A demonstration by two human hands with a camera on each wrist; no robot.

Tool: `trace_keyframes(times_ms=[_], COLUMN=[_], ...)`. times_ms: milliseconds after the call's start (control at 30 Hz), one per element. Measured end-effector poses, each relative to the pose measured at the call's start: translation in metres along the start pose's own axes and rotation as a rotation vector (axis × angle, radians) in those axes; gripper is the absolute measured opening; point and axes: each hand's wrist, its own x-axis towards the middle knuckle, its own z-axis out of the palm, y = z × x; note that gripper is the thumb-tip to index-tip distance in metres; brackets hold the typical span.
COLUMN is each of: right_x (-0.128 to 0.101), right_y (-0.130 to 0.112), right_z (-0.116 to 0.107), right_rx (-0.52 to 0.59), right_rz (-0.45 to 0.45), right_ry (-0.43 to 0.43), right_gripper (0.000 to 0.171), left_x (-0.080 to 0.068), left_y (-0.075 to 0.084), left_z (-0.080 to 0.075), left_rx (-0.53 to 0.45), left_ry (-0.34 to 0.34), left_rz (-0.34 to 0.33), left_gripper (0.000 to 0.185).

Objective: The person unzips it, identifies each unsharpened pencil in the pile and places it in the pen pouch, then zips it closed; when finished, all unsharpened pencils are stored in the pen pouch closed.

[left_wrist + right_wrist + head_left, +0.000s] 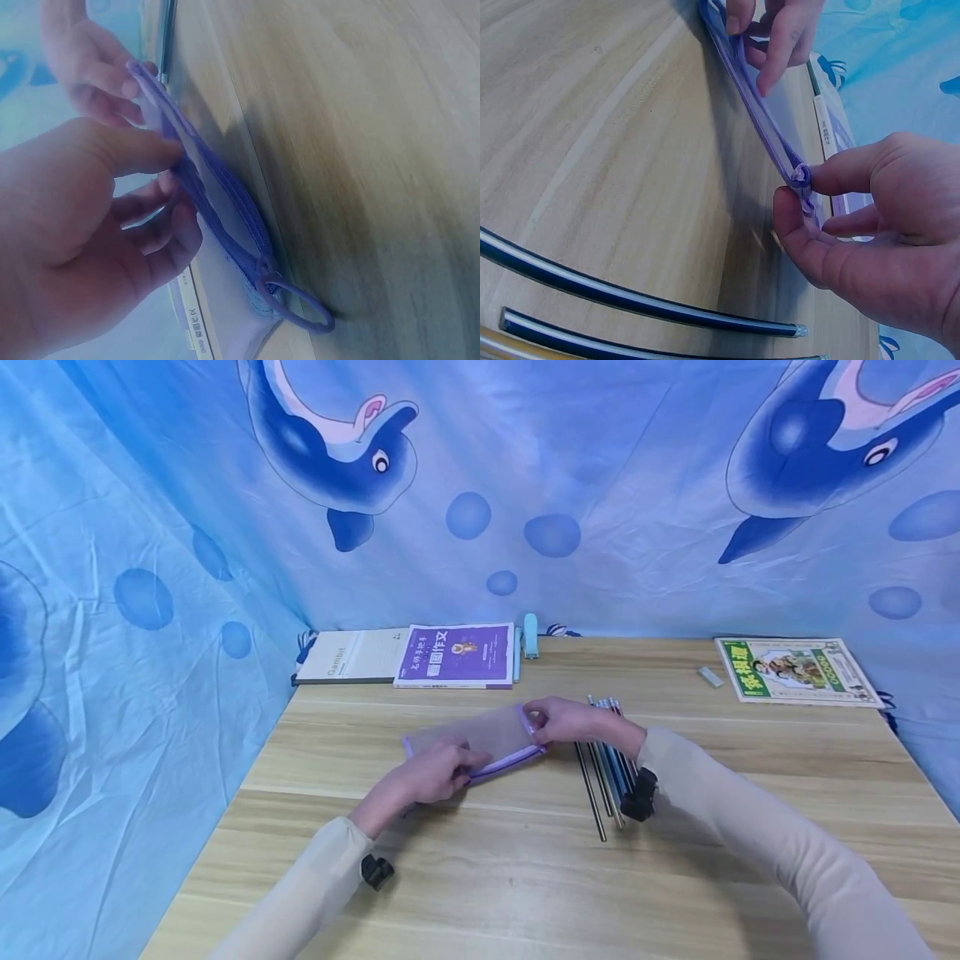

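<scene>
A see-through zip pouch with purple trim is held at a slant over the middle of the table, its zipped side toward me and parted. My left hand pinches one lip of the opening between thumb and fingers. At the far right corner, my right hand grips the bunched zip end, thumb against fingertips. A purple ring hangs from the zip at the left end, in the left wrist view. Several pencils, dark and gold ones among them, lie side by side beneath my right forearm.
Along the back stand a pale notebook, a purple book and a light-blue stapler-like thing. Back right are a small eraser-like block and a green-and-yellow booklet. Blue dolphin-print cloth hangs behind the table.
</scene>
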Motion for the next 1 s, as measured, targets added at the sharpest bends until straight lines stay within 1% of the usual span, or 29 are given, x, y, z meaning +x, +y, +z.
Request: trace_keyframes(times_ms=[100,167,267,333,433,500,533,600,667,733,800,900,1000], right_x=[-0.002,-0.005,-0.015,-0.023,-0.037,-0.045,-0.048,-0.054,-0.057,-0.059,-0.059,-0.058,-0.055], right_y=[0.000,0.001,0.003,0.005,0.008,0.010,0.011,0.013,0.014,0.015,0.015,0.015,0.015], right_z=[-0.004,-0.007,-0.015,-0.019,-0.021,-0.020,-0.019,-0.015,-0.011,-0.006,-0.002,0.004,0.008], right_rx=[0.007,-0.009,-0.059,-0.136,-0.217,-0.247,-0.235,-0.214,-0.217,-0.238,-0.282,-0.355,-0.367], right_rz=[-0.014,-0.029,-0.040,-0.048,-0.049,-0.055,-0.047,-0.037,-0.018,-0.008,-0.008,-0.025,-0.018], right_ry=[-0.002,0.021,0.094,0.153,0.216,0.226,0.227,0.229,0.238,0.256,0.272,0.284,0.280], right_gripper=[0.069,0.067,0.058,0.048,0.033,0.026,0.024,0.025,0.024,0.019,0.014,0.024,0.024], left_x=[0.000,0.000,-0.001,-0.001,-0.001,0.000,0.000,0.001,0.003,0.004,0.005,0.005,0.005], left_y=[0.001,0.002,0.003,0.004,0.006,0.008,0.009,0.011,0.014,0.017,0.020,0.024,0.026], left_z=[-0.001,-0.001,-0.001,-0.001,-0.002,-0.002,-0.003,-0.003,-0.004,-0.005,-0.006,-0.007,-0.006], left_rx=[-0.026,-0.039,-0.039,-0.027,-0.029,-0.060,-0.086,-0.138,-0.182,-0.214,-0.241,-0.278,-0.298], left_ry=[0.002,0.013,0.045,0.069,0.114,0.148,0.162,0.186,0.203,0.225,0.253,0.301,0.333], left_rz=[0.001,0.000,0.000,-0.003,-0.040,-0.076,-0.097,-0.138,-0.169,-0.198,-0.218,-0.241,-0.253], left_gripper=[0.049,0.052,0.055,0.057,0.057,0.058,0.059,0.060,0.061,0.061,0.061,0.061,0.060])
